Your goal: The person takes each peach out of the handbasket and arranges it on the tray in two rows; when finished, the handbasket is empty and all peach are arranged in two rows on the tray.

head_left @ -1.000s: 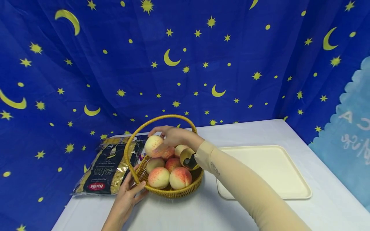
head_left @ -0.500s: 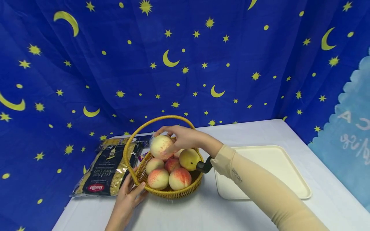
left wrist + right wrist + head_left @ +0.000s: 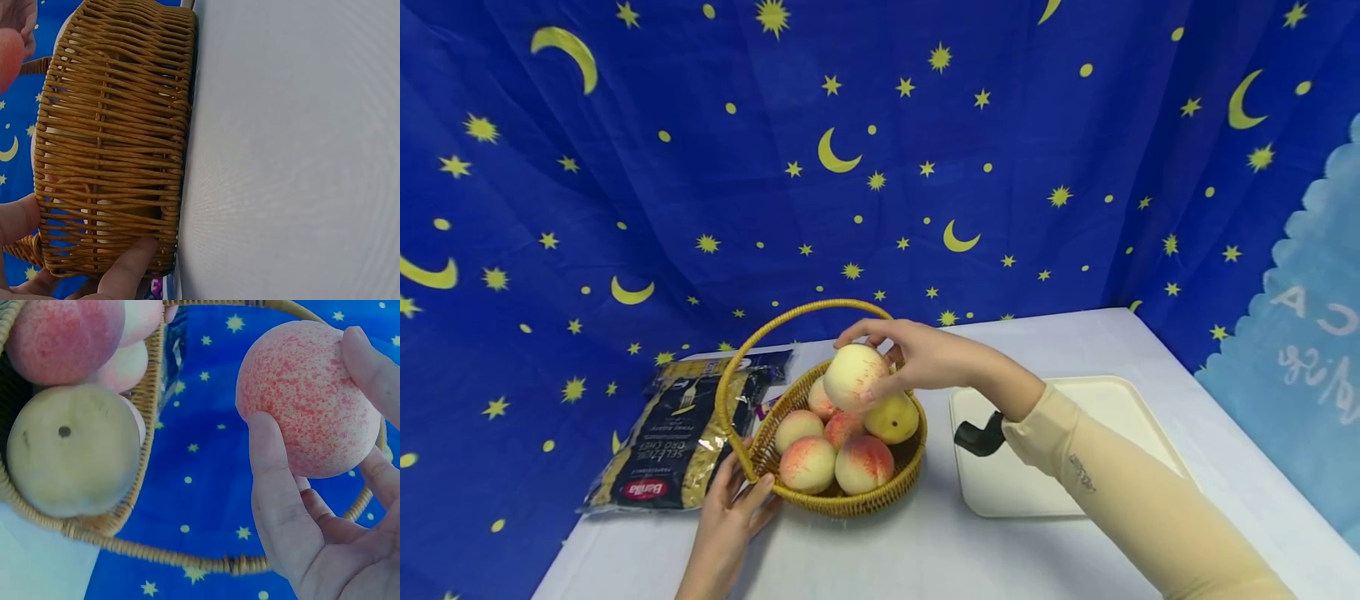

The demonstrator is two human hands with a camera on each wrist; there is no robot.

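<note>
Gripping a round, cream-and-red peach [image 3: 852, 375], the right hand [image 3: 925, 358] hovers above a golden-brown woven wicker basket [image 3: 850, 505] — its side held by the left hand [image 3: 730, 510].

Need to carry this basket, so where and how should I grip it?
Probably the top of the arched handle, from above: it is slim enough for fingers to curl round and rises above the peaches in the basket. The right hand, holding a peach near the handle, should withdraw first.
</note>
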